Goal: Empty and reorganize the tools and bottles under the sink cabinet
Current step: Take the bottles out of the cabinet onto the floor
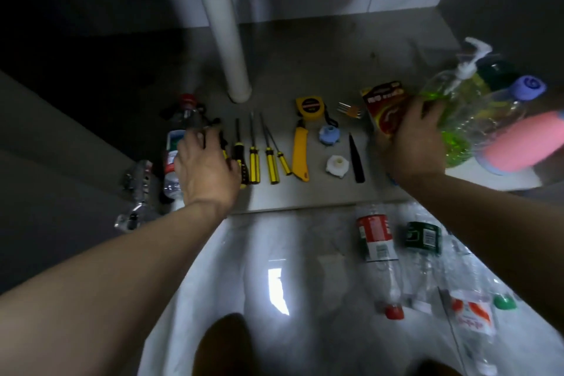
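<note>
Watching through the head camera, I see the left hand [207, 166] at nine o'clock, its fingers curled over a black-handled tool [216, 128] at the left end of the tool row; what kind of tool it is I cannot tell; the right hand [410, 143] at three o'clock has its fingers wrapped on the near side of the pump bottle [454, 101] of green liquid, which tilts and looks blurred; a red box [385, 108] stands just beside that hand, at its eleven o'clock. On the cabinet floor [305, 64] the yellow-handled screwdrivers [254, 162] lie side by side, tips toward twelve o'clock; at their three o'clock lie a yellow knife [300, 156], a tape measure [309, 105], a blue cap [328, 135], a white cap [337, 164] and a fork [349, 110]; the white pipe [227, 40] meets the cabinet floor at twelve o'clock. A clear bottle [178, 143] lies just beside the left hand, at its nine o'clock; at five o'clock more clear bottles [377, 238] lie on the tiled floor [244, 253].
</note>
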A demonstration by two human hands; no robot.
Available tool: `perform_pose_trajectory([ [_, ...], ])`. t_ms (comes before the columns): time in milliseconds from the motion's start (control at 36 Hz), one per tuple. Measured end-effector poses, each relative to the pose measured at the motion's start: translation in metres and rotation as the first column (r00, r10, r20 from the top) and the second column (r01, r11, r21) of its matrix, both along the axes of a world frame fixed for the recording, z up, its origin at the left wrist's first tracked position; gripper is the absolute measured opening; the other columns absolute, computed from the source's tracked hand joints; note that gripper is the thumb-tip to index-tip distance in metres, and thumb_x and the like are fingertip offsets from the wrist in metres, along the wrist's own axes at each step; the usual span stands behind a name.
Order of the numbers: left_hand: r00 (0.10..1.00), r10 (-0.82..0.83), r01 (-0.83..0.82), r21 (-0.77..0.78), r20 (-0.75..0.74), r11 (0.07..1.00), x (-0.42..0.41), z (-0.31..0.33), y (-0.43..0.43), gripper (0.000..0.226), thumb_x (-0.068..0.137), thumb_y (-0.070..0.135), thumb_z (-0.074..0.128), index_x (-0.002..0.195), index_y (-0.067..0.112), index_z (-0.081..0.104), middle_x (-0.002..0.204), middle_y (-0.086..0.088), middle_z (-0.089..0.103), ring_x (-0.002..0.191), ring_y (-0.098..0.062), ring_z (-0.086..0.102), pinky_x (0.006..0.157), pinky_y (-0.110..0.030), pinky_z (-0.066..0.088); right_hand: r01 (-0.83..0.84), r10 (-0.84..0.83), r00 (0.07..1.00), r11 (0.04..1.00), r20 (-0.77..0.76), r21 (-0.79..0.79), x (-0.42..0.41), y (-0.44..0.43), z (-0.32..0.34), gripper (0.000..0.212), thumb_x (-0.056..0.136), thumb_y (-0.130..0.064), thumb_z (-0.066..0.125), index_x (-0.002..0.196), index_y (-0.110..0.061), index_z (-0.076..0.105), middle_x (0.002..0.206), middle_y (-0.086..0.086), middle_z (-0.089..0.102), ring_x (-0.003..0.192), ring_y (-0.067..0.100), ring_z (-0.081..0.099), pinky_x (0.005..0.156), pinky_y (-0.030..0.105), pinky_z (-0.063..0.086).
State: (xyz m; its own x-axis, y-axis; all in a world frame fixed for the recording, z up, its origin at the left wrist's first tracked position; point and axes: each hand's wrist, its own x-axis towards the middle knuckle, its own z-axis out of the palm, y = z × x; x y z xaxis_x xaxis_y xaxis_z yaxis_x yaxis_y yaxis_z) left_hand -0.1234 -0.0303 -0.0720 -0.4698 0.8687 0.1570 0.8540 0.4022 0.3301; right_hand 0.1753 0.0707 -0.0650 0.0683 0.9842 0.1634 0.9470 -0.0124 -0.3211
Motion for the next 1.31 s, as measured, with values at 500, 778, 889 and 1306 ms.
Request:
perform_pose_trajectory([
  [500, 0.885, 0.330, -0.331, -0.056, 0.328, 0.942, -0.026, 0.009, 0.009, 0.083, 0.081, 0.031, 0.077, 0.146, 0.012, 0.029, 0.136, -0.025, 0.044, 0.125, -0.047, 0.048, 0.106, -0.050, 0.044, -0.468, 0.454, 0.875, 0.882, -0.167, -0.056, -0.023, -0.058, 0.002, 0.061, 0.085, -0.047, 0.070, 0.128, -0.019, 0.036, 0.129, 0.008, 0.035, 0.095, 0.034, 0.060, 0.068, 0.037, 0.053],
  [778, 0.907, -0.205, 0.207, 0.034, 0.369, 0.978, 0.074, 0.078, 0.028, 0.082, 0.062, 0.030, 0.085, 0.133, 0.013, 0.046, 0.129, -0.015, 0.045, 0.123, -0.033, 0.047, 0.106, -0.037, 0.043, -0.262, 0.229, 0.958, 0.942, -0.169, -0.208, 0.077, -0.108, 0.035, 0.067, 0.081, -0.045, 0.074, 0.130, -0.021, 0.035, 0.121, 0.005, 0.040, 0.096, 0.037, 0.060, 0.077, 0.044, 0.051],
  [889, 0.714, -0.552, 0.608, 0.008, 0.430, 0.794, 0.122, 0.086, 0.018, 0.078, 0.060, 0.028, 0.083, 0.129, 0.018, 0.047, 0.124, -0.009, 0.045, 0.118, -0.027, 0.048, 0.101, -0.037, 0.045, -0.037, 0.001, 0.993, 0.956, -0.120, -0.292, 0.139, -0.145, 0.027, 0.072, 0.082, -0.044, 0.074, 0.136, -0.016, 0.035, 0.134, 0.010, 0.040, 0.112, 0.040, 0.057, 0.086, 0.048, 0.049],
  [1306, 0.271, -0.872, 0.942, -0.299, 0.407, 0.153, 0.187, 0.020, -0.017, 0.071, 0.082, 0.032, 0.077, 0.139, 0.039, 0.036, 0.131, 0.006, 0.052, 0.115, -0.017, 0.052, 0.095, -0.039, 0.050, 0.352, -0.407, 0.913, 0.781, 0.006, -0.516, 0.209, -0.146, -0.034, 0.063, 0.086, -0.039, 0.076, 0.130, -0.016, 0.037, 0.141, 0.022, 0.032, 0.108, 0.051, 0.061, 0.098, 0.053, 0.051],
])
